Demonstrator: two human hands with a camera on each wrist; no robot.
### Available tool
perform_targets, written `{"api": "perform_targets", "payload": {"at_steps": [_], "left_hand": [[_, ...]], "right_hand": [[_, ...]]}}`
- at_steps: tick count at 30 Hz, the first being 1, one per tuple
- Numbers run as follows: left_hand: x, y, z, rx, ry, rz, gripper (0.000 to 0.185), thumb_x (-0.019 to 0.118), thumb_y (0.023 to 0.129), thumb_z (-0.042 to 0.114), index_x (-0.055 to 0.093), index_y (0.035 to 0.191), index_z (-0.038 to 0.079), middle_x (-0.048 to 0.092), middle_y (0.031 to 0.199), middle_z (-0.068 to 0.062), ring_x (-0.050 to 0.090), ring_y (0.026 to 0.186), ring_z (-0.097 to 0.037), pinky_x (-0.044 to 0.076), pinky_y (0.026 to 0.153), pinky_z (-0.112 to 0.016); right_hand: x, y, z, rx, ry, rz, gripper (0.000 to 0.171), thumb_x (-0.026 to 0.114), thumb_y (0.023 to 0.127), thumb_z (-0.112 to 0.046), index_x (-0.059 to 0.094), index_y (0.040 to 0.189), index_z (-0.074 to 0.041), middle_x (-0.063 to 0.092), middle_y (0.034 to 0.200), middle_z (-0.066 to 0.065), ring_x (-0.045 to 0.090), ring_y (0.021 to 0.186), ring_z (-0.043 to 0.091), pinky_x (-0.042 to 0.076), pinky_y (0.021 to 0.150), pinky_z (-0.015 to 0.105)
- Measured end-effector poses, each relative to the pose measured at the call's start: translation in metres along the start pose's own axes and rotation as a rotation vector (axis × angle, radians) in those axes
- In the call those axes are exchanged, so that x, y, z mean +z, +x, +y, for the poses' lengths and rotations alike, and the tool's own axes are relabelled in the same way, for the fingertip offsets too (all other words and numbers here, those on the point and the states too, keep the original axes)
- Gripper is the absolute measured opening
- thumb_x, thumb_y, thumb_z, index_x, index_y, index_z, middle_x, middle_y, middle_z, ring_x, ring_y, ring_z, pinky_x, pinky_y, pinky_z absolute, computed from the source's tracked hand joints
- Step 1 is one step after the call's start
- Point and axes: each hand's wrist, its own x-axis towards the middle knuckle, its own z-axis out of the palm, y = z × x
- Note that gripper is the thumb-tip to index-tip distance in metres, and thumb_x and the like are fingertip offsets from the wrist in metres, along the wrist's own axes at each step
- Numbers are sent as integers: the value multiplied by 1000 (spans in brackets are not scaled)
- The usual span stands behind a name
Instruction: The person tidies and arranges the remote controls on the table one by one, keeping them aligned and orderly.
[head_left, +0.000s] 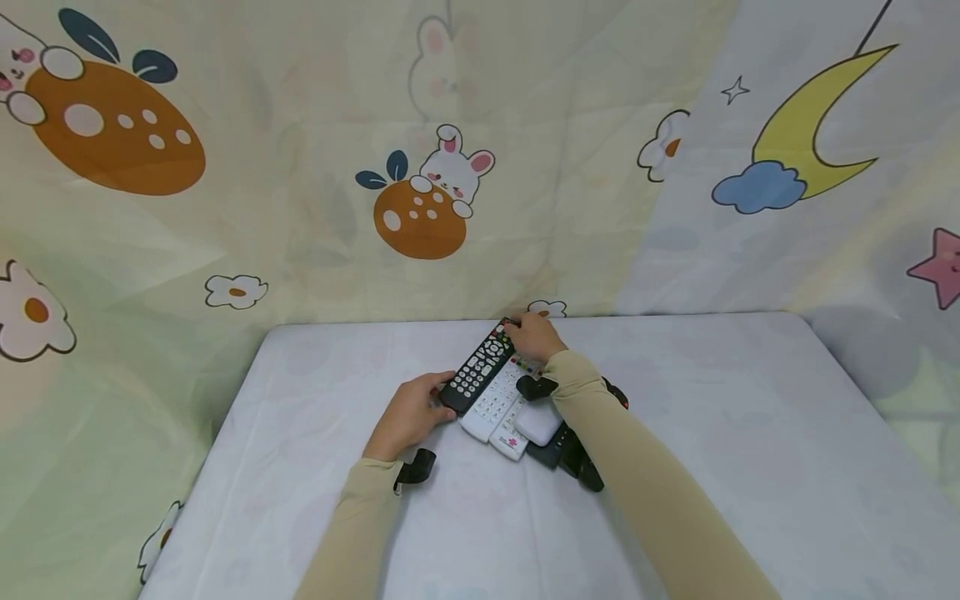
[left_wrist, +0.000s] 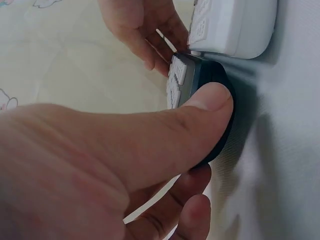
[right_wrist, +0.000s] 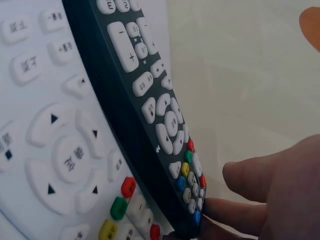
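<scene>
A black remote control with white and coloured buttons lies slanted at the left of a row of remotes. My left hand grips its near end; the thumb presses against the end face, with fingers bent on the other side. At the far end is my right hand. In the right wrist view its fingers touch the remote's edge, while the thumb stands apart from it. Right beside the black remote lies a white remote control, also seen large in the right wrist view.
Another white remote, a small white rounded object and several dark objects lie close together, partly under my right forearm. A white cloth covers the table. Behind its far edge hangs a printed curtain.
</scene>
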Motion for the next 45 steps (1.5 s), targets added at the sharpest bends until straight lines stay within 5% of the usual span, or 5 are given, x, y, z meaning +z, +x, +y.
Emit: {"api": "perform_targets", "payload": {"at_steps": [31, 45], "left_hand": [[-23, -16, 11, -26, 13, 24, 68, 85, 79, 7, 58, 141, 8, 66, 116, -9, 57, 79, -16, 48, 73, -34], [-26, -31, 4, -47, 6, 47, 72, 85, 78, 6, 54, 143, 3, 65, 115, -10, 55, 76, -15, 47, 69, -32]], "right_hand": [[0, -9, -29, -96, 47, 77, 47, 49, 105, -20, 48, 145, 4, 48, 148, 22, 42, 140, 37, 33, 115, 47], [16, -8, -44, -162, 98, 123, 44, 54, 102, -16, 53, 140, 6, 55, 141, 23, 52, 130, 34, 41, 109, 43]]}}
